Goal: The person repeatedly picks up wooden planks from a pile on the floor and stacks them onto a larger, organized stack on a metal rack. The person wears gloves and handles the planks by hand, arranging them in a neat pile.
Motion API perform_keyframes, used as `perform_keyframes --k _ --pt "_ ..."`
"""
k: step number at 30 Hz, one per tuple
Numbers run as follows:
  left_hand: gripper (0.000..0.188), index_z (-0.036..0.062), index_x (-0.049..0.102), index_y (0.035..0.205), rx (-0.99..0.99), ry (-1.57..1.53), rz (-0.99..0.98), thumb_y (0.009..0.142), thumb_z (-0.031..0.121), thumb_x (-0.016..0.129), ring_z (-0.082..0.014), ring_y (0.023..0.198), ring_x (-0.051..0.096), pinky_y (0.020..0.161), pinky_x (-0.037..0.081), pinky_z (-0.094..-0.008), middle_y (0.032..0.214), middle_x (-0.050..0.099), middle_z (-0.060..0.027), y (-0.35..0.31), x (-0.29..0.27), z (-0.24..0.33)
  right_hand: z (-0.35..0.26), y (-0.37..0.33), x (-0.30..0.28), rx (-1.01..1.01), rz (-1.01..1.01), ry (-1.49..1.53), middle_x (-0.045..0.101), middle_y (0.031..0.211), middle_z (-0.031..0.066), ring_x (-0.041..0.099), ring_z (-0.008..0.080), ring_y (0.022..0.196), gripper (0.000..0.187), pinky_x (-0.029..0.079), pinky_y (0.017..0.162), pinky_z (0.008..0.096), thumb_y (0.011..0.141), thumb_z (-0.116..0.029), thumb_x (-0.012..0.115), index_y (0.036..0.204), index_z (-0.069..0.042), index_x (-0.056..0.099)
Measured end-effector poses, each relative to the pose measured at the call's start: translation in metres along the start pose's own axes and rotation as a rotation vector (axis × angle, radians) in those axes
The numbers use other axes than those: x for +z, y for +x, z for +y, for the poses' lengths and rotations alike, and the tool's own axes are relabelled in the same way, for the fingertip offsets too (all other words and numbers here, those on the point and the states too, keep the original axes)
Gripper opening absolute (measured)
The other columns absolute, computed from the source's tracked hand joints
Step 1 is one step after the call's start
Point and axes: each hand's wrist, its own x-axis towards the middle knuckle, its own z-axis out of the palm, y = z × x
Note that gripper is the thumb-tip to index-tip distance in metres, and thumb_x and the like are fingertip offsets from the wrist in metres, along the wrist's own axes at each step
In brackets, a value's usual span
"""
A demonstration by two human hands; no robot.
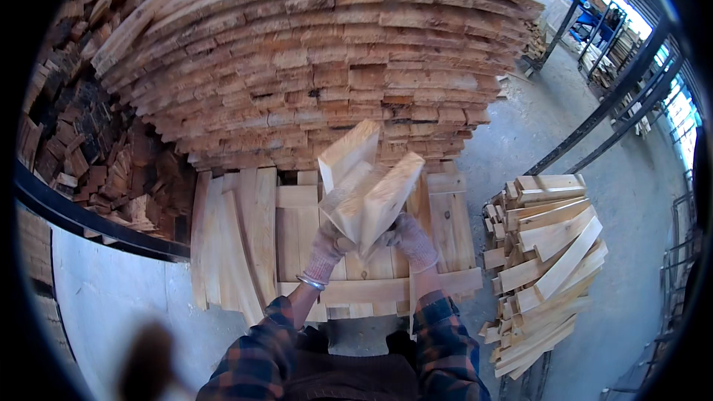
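Observation:
Several short pale wooden boards [388, 200] stand tilted up between my two gloved hands, their far ends spread apart. My left hand [328, 246], with a metal bangle at the wrist, is closed round the lower left side of the boards. On the other side my right hand [410, 240] grips their lower right side. Both thumbs and some fingertips are hidden or blurred against the wood. Beneath my hands lies a low layer of flat planks [297, 234], with one plank [368, 291] lying crosswise near my body.
A tall stack of boards [327, 67] rises just beyond my hands. At the left, a black-rimmed bin [96, 232] holds many wood offcuts [82, 156]. A lower pile of cut boards [553, 252] sits at the right. Dark metal posts [594, 126] slant up farther right.

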Motion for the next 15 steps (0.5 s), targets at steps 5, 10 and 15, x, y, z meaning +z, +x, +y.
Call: perform_keyframes --k 5,10,15 --pt "0.049 -0.0011 0.054 0.120 -0.220 -0.808 0.223 0.084 0.028 0.070 -0.0239 0.099 0.065 0.079 0.054 -0.0339 0.111 0.066 -0.0112 -0.020 0.010 -0.064 0.046 0.030 0.011 0.017 -0.017 0.009 0.068 0.105 0.0108 0.062 0.0138 0.095 0.053 0.050 0.086 0.0304 0.074 -0.017 0.067 0.122 0.003 0.056" --pt "0.049 -0.0041 0.046 0.129 -0.183 -0.031 0.042 0.092 0.024 0.061 -0.0203 0.099 0.064 0.086 0.053 -0.0308 0.116 0.063 -0.0129 0.004 -0.012 0.018 0.032 0.041 0.011 -0.099 0.000 -0.076 0.066 0.107 0.0140 0.061 0.0158 0.096 0.058 0.048 0.087 0.0308 0.083 -0.034 0.063 0.126 0.004 0.054" --pt "0.065 -0.0005 0.044 0.135 -0.456 -0.349 0.120 0.082 0.019 0.076 -0.0166 0.099 0.062 0.087 0.051 -0.0305 0.108 0.067 -0.0120 -0.024 -0.039 0.039 0.027 0.034 0.051 0.113 -0.051 0.140 0.067 0.101 0.0118 0.060 0.0171 0.090 0.066 0.048 0.080 0.0293 0.087 -0.052 0.059 0.119 0.006 0.058"
